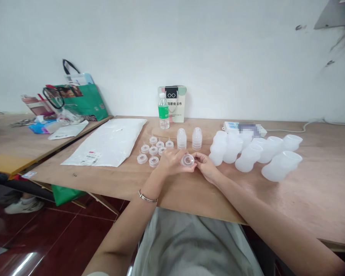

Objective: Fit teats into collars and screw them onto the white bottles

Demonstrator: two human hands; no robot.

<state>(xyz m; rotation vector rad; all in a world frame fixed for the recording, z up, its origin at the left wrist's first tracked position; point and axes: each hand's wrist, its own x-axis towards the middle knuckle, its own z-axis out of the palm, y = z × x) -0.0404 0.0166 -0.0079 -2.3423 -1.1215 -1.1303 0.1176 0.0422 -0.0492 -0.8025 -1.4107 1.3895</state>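
Note:
My left hand (172, 161) is closed around a clear round bottle cap (187, 160), its circular open side facing me. At the right edge of the cap, the bent fingers of my right hand (206, 165) pinch close against it. Left of my hands stand several clear collars with nipples (153, 150), grouped on the table. Just behind my hands are two stacks of translucent dome caps, one on the left (181, 138) and one on the right (197, 138). Several frosted white bottles (248, 157) without lids stand to the right, some leaning in view.
A white plastic mailing bag (109, 140) lies on the wooden table (319, 199) at left. Behind are a water bottle (163, 112), a paper bag (178, 105) and a white box (230, 126). A green bag (89, 101) stands on the adjoining table. A person's shoe (24, 206) shows below.

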